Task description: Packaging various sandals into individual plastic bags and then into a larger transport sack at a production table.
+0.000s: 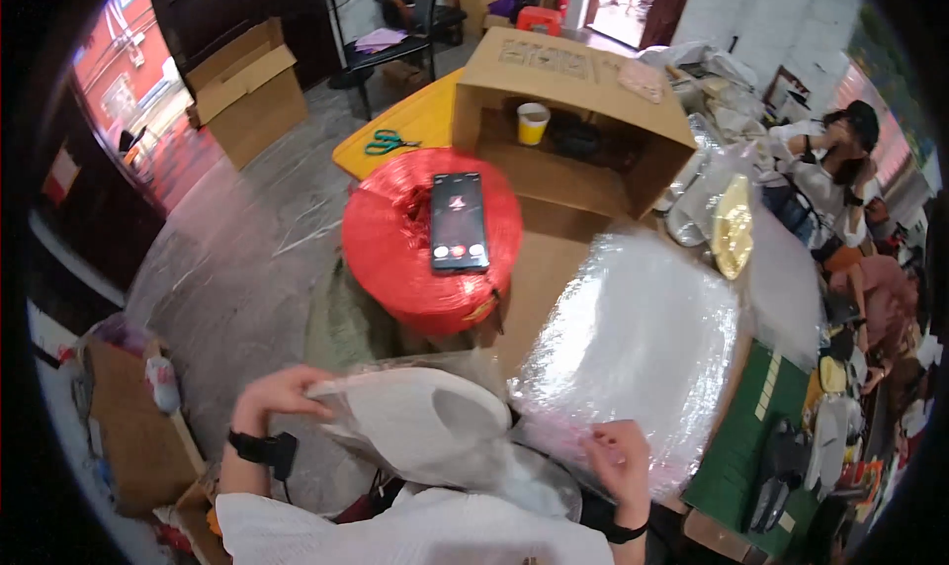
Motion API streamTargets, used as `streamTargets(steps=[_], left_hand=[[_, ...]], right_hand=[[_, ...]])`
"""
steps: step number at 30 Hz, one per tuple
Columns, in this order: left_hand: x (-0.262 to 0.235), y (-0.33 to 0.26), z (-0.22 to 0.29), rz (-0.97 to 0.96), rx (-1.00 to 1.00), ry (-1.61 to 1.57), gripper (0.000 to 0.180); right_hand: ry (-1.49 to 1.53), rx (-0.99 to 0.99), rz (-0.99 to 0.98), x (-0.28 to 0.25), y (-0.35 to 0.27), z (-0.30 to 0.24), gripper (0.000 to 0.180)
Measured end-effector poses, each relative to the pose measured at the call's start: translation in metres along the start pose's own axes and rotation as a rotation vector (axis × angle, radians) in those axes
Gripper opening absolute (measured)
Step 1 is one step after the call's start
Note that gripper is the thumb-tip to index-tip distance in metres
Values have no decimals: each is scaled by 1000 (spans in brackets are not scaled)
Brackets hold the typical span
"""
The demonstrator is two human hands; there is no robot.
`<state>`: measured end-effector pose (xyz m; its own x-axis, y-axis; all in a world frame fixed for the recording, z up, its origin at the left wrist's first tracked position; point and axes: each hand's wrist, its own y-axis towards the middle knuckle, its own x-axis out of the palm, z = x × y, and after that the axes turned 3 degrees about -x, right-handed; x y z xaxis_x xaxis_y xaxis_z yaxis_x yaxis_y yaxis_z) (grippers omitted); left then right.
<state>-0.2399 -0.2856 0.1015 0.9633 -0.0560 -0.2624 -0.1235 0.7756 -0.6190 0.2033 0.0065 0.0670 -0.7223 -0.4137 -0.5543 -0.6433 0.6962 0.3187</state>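
The left hand (280, 392) sits at the lower left of the frame, its fingers pinched together on the edge of a pale grey shoe-shaped piece (425, 422) that lies wrapped in thin clear film low in the middle of the frame. A black band circles that wrist. The right hand (621, 458), lower right of centre, has its fingers closed on the near edge of a large sheet of bubble wrap (633, 343), which spreads up and to the right over the brown cardboard-covered worktop (539, 268). The grey piece and the bubble wrap meet between the two hands, which stay well apart.

Above the hands, at the middle of the frame, stands a big red spool of plastic twine (390, 239) with a black phone (459, 222) lying flat on top, its screen lit. Behind it an open cardboard box (583, 81) lies on its side, a yellow cup (532, 123) inside. Green-handled scissors (388, 143) rest on a yellow board (425, 115) to the left of the box. At the right rim another person (835, 160) sits among packed goods. A second cardboard box (247, 86) stands on the floor at upper left.
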Motion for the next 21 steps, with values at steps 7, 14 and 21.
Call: streamTargets(steps=[7, 14, 21], left_hand=[[-13, -61, -44, 352, -350, -595, 48], [55, 110, -61, 507, -166, -1106, 31], [169, 359, -130, 832, 81, -680, 30]], right_hand=[[33, 104, 143, 6, 15, 20, 15], [281, 366, 157, 14, 4, 27, 6], [390, 415, 186, 21, -5, 49, 4]])
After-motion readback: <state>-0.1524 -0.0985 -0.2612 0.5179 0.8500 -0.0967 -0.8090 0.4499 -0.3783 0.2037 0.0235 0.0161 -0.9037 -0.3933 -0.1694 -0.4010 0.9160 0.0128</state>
